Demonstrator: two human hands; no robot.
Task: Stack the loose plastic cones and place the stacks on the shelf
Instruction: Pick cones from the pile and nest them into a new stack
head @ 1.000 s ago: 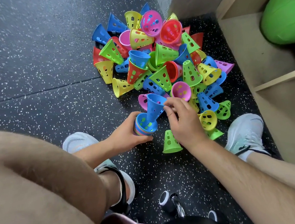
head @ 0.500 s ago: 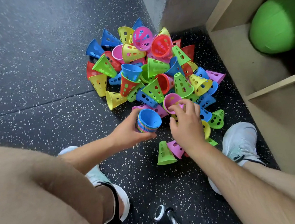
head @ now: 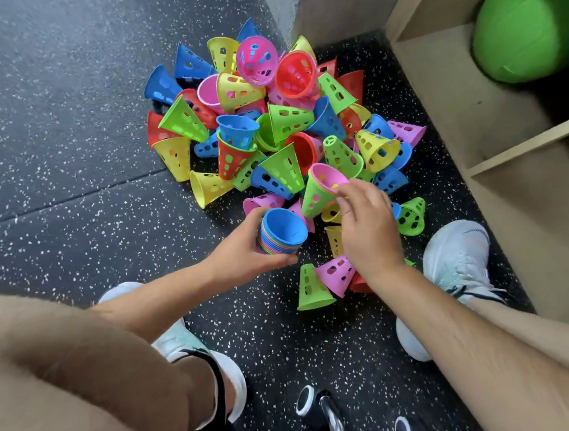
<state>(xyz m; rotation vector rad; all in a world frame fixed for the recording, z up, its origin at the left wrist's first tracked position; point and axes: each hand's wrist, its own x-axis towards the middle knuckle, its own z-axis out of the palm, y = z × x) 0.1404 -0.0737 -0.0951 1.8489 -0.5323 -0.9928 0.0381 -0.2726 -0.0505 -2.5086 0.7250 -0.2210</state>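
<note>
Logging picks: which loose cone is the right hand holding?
The green cone with a pink one nested inside, pinched by the right hand; the rest are in the pile or the stack in the left hand.

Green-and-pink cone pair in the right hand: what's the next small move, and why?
Probably move the right hand left and seat the nested pair, narrow end first, into the stack. The left hand grips that stack with its blue mouth open upward, close beside the pair. The pair's tip already points down toward it.
</note>
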